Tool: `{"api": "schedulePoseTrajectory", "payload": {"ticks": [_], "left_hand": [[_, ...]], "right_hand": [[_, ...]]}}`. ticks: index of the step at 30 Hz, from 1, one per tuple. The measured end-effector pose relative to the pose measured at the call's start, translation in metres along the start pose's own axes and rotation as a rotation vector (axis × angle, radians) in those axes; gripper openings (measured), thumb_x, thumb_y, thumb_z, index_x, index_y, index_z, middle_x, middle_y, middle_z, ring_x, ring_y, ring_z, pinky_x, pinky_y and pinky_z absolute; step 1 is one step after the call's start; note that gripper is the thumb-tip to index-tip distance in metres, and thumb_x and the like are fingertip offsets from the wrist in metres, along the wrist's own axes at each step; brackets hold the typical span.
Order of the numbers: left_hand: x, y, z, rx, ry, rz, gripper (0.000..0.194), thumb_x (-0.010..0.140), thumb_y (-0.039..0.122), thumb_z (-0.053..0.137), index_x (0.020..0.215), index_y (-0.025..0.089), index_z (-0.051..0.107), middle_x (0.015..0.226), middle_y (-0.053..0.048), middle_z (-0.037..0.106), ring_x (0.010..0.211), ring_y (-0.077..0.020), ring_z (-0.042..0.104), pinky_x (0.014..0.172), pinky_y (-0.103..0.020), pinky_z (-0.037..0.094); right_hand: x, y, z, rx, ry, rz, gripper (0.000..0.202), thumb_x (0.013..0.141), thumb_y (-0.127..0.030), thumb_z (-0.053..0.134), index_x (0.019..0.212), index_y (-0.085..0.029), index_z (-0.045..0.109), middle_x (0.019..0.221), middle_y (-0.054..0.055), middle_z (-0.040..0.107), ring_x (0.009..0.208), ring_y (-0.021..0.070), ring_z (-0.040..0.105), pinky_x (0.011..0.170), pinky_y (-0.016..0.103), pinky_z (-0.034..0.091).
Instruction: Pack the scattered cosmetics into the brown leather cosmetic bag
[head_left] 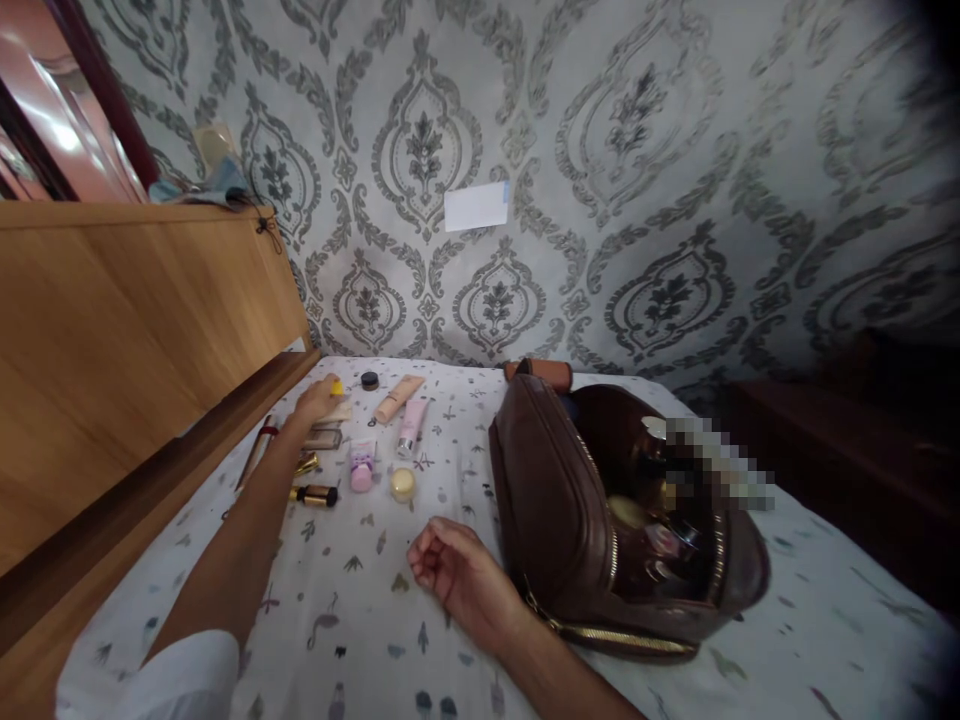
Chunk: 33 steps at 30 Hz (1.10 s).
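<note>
At the far left of the bedding, my left hand (pixel 318 400) is closed around a small yellow item (pixel 336 386), mostly covered by the fingers. Close to that hand are a small dark-lidded jar (pixel 370 381) and a flat clear case (pixel 324 438). A beige tube (pixel 399 398), a pink tube (pixel 411 428), a purple-and-pink tube (pixel 361 466) and a round cream-coloured pot (pixel 403 485) lie to its right. My right hand (pixel 456 572) rests palm up with curled fingers, nothing visible in them. Beside it stands a brown cosmetic bag (pixel 551 490), unzipped, with several items inside.
A black-and-gold bottle (pixel 315 496) and a slim tube (pixel 256 450) lie by my left forearm. Behind the bag is a brown cylindrical item (pixel 551 374). A wooden panel (pixel 142 340) borders the left side, and a patterned wall (pixel 517 290) stands behind.
</note>
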<state>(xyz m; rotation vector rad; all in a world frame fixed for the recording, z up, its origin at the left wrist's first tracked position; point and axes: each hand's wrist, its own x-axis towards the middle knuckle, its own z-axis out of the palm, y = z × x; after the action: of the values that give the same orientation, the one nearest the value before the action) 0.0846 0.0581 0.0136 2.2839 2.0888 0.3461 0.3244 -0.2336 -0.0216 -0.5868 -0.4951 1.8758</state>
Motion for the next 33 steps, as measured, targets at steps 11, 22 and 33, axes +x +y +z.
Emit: {"api": "schedulePoseTrajectory", "payload": {"ticks": [11, 22, 33], "left_hand": [[-0.033, 0.03, -0.017, -0.207, 0.205, 0.062, 0.042, 0.088, 0.039, 0.051, 0.126, 0.02, 0.049, 0.1, -0.007, 0.067, 0.084, -0.0236, 0.064, 0.073, -0.033, 0.049], [-0.137, 0.061, -0.009, -0.689, 0.005, 0.343, 0.051, 0.08, 0.053, 0.057, 0.12, 0.022, 0.053, 0.085, 0.001, 0.061, 0.073, -0.0187, 0.059, 0.068, -0.029, 0.048], [-0.21, 0.097, -0.017, -0.757, -0.199, 0.58, 0.038, 0.084, 0.034, 0.062, 0.121, 0.022, 0.061, 0.122, -0.008, 0.067, 0.114, -0.0272, 0.06, 0.102, -0.038, 0.044]], "right_hand": [[0.003, 0.007, -0.009, 0.032, -0.021, -0.018, 0.034, 0.066, -0.04, 0.079, 0.065, -0.009, 0.066, 0.063, 0.006, 0.069, 0.056, 0.0107, 0.063, 0.058, 0.022, 0.044], [0.003, 0.004, -0.01, 0.044, -0.029, -0.043, 0.037, 0.064, -0.037, 0.082, 0.087, -0.01, 0.07, 0.076, 0.007, 0.075, 0.066, 0.0148, 0.07, 0.059, 0.023, 0.046], [0.004, 0.005, -0.009, 0.129, -0.057, -0.064, 0.025, 0.072, -0.024, 0.082, 0.091, -0.015, 0.069, 0.095, 0.005, 0.075, 0.095, 0.0208, 0.069, 0.087, 0.037, 0.053]]}}
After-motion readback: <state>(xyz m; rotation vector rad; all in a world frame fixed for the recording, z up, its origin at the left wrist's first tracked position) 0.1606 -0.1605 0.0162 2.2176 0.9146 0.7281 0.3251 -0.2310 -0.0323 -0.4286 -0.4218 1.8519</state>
